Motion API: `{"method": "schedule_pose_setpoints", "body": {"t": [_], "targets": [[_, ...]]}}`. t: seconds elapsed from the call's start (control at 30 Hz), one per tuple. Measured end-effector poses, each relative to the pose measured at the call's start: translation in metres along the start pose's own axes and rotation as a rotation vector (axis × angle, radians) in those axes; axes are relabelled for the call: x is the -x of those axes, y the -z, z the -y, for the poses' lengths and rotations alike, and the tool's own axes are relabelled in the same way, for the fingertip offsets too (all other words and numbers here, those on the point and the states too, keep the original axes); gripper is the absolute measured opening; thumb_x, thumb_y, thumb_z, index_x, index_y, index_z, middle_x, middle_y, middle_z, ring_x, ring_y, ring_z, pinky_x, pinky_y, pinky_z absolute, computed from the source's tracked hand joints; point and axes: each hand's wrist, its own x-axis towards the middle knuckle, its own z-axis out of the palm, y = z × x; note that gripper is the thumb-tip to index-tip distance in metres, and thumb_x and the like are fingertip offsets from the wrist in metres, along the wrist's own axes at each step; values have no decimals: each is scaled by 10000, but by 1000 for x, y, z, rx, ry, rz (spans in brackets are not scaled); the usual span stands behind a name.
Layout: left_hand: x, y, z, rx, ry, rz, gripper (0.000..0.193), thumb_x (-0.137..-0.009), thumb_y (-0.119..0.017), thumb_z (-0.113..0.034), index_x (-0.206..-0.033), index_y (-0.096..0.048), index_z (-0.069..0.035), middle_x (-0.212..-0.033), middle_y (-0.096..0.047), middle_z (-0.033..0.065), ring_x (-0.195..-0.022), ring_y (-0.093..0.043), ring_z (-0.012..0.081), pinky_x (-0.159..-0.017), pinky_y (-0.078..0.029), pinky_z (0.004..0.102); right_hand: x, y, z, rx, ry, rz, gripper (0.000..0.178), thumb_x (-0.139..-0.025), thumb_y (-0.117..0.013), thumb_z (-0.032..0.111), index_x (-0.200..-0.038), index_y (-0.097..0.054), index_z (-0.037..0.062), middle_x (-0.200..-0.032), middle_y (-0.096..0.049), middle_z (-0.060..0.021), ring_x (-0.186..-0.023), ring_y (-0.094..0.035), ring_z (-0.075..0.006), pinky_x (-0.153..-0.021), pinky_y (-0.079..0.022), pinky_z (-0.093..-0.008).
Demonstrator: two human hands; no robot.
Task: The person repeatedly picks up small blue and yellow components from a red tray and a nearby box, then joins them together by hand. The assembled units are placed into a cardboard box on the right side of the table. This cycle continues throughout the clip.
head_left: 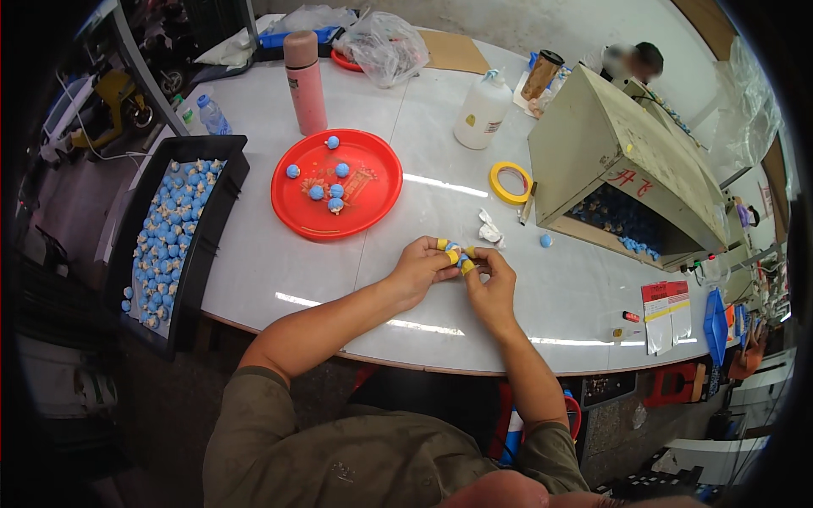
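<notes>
Centrally, one small blue ball (458, 258), pinched between the fingertips of both hands just above the bench (423, 152), near its front edge. Left hand (421, 269): grip closed on the ball from the left, fingertips wrapped in yellow tape, probably to protect them or add purchase. Right hand (491, 284): grip likewise closed on the same ball from the right, fingertips taped the same way; the two hands touch at the ball, both forearms resting on the bench, likely to steady fine work. Just beyond the hands: a crumpled white scrap (490, 230) and a loose blue ball (546, 240) lying apart to the right. Further back, left of centre: a round red tray (373, 203) holding six blue balls, within easy reach. At the far left edge: a long black bin (216, 229) full of blue balls with pale stubs, seemingly the bulk stock. Behind the tray: a pink flask (305, 83), upright. Centre back: a white squeeze bottle (481, 112) and, nearer, a roll of yellow tape (510, 182), presumably the source of the fingertip wraps. Right: a beige metal box (618, 144) with an open front, more blue pieces visible inside.
</notes>
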Motion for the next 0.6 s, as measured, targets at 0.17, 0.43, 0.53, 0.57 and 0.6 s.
{"method": "schedule_pose_setpoints", "body": {"t": [0.17,0.43,0.53,0.57,0.6], "targets": [[0,1,-2,4,44,-26,253,-954,-628,-75,-1160,-491,-21,-1130,-641,94,-1040,-638,159,-895,-551,280,-3,-1,2,-43,9,-43,207,-854,-659,-22,-1059,-638,-48,-956,-699,-134,-818,-652,-145,-693,-506,-271],[-3,5,-3,33,69,-31,249,-948,-628,-78,-1149,-493,-21,-1122,-634,92,-1020,-637,157,-885,-551,275,-5,9,3,58,165,109,264,-798,-681,-46,-1056,-631,-32,-957,-684,-139,-818,-669,-200,-756,-537,-293],[1,3,-7,20,81,-15,243,-952,-618,-79,-1145,-483,-17,-1120,-638,104,-1009,-644,170,-883,-554,287,-7,11,13,172,254,79,258,-783,-682,-46,-1036,-639,-21,-959,-684,-145,-828,-682,-238,-773,-544,-310],[2,2,-8,24,80,-11,235,-955,-607,-72,-1140,-477,-11,-1116,-641,110,-997,-649,174,-881,-557,290,-7,11,14,175,260,53,256,-780,-684,-41,-1032,-642,-16,-959,-686,-143,-832,-686,-248,-770,-544,-316],[3,1,-9,27,79,-6,227,-957,-597,-65,-1136,-470,-6,-1113,-643,116,-986,-653,179,-878,-560,294,-7,11,14,178,265,28,255,-777,-686,-35,-1027,-645,-11,-959,-688,-142,-837,-689,-257,-768,-543,-322]]}}
